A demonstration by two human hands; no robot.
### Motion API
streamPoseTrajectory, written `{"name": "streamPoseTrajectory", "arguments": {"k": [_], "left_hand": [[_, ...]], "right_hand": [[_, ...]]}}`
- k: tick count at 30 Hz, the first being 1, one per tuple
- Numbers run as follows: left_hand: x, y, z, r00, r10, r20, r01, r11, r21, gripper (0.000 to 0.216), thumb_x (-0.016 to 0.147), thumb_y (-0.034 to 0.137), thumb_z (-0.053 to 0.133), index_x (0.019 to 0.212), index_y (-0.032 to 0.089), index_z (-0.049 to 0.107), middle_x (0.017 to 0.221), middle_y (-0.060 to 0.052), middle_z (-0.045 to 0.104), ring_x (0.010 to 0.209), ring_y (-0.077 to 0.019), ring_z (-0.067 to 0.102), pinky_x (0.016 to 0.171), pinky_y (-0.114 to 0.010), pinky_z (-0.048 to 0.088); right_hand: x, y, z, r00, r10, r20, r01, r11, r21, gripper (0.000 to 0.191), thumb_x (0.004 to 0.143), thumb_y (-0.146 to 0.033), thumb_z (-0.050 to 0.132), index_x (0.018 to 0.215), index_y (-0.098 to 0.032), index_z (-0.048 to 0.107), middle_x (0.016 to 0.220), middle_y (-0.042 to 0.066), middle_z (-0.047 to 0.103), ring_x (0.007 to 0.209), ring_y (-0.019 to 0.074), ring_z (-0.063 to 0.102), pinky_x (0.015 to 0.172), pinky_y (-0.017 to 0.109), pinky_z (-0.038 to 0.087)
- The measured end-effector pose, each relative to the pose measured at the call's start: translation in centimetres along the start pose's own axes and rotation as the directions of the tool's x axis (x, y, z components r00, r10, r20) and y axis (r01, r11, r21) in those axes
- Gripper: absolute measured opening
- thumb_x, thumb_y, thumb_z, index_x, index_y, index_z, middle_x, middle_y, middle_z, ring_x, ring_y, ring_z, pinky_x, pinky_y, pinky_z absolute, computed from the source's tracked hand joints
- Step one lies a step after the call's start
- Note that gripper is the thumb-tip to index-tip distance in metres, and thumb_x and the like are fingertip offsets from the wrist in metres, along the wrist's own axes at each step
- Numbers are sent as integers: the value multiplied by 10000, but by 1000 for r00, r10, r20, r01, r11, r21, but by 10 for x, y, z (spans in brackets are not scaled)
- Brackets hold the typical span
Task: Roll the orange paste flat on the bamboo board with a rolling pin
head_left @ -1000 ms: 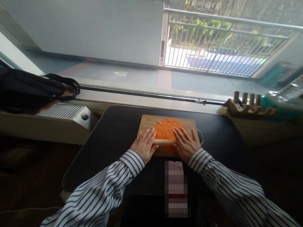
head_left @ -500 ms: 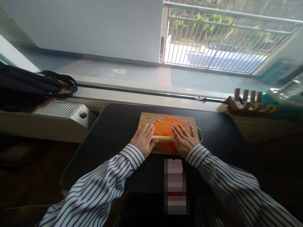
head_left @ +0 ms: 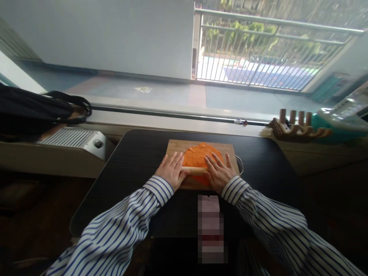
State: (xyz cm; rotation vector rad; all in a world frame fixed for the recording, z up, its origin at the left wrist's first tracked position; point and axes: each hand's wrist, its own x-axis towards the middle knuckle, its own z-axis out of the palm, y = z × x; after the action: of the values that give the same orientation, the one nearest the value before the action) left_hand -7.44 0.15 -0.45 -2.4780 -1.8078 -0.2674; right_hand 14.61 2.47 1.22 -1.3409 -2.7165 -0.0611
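Observation:
A sheet of orange dough [head_left: 198,153] lies flattened on a wooden cutting board [head_left: 174,145] with a metal handle at its right side. Across the dough's near part rests a light wooden rolling pin [head_left: 194,171]. My left hand [head_left: 171,168] lies flat over the pin's left end, open, with its fingers stretched forward. On the pin's right end lies my right hand [head_left: 220,171], also open, fingers spread and tips over the dough. Both palms hide the ends of the pin.
The board sits on a black table [head_left: 138,161] by a window sill. A phone-like object [head_left: 211,203], mostly blurred out, is at the near edge. A wooden rack [head_left: 293,128] stands at the right, a black bag [head_left: 31,113] and white radiator [head_left: 77,140] at the left.
The whole view has shifted slightly, so everything appears a little lower and further left. Against the board, my hands and the rolling pin stay in nearly the same place.

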Motion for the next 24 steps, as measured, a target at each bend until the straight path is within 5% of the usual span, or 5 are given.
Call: {"name": "streamPoseTrajectory", "arguments": {"k": [5, 14, 24], "left_hand": [[-25, 6, 3, 995, 18, -97, -18, 1000, 1, 580, 891, 486, 235, 1331, 137, 378, 1374, -109, 398, 1287, -268, 311, 1036, -455, 278], [27, -5, 1, 992, -121, 46, 121, 993, 7, 633, 885, 525, 168, 1318, 125, 398, 1373, -108, 396, 1305, -271, 271, 1059, -496, 210], [-28, 10, 1, 996, -5, -90, 6, 1000, 7, 620, 886, 510, 215, 1328, 107, 376, 1377, -122, 388, 1286, -273, 313, 1024, -463, 304]], "right_hand": [[-21, -8, 5, 996, -67, -62, 67, 998, 0, 512, 919, -350, 265, 1375, -116, 277, 1398, 99, 352, 1321, 260, 209, 1054, 579, -29], [33, 12, -1, 994, 66, 92, -67, 998, 11, 558, 922, -426, 123, 1356, -138, 325, 1416, 78, 323, 1333, 266, 164, 1027, 633, 15], [-14, -4, 7, 999, -37, -31, 37, 999, 28, 562, 910, -431, 246, 1373, -116, 290, 1423, 96, 300, 1327, 265, 184, 1062, 558, 27]]}}
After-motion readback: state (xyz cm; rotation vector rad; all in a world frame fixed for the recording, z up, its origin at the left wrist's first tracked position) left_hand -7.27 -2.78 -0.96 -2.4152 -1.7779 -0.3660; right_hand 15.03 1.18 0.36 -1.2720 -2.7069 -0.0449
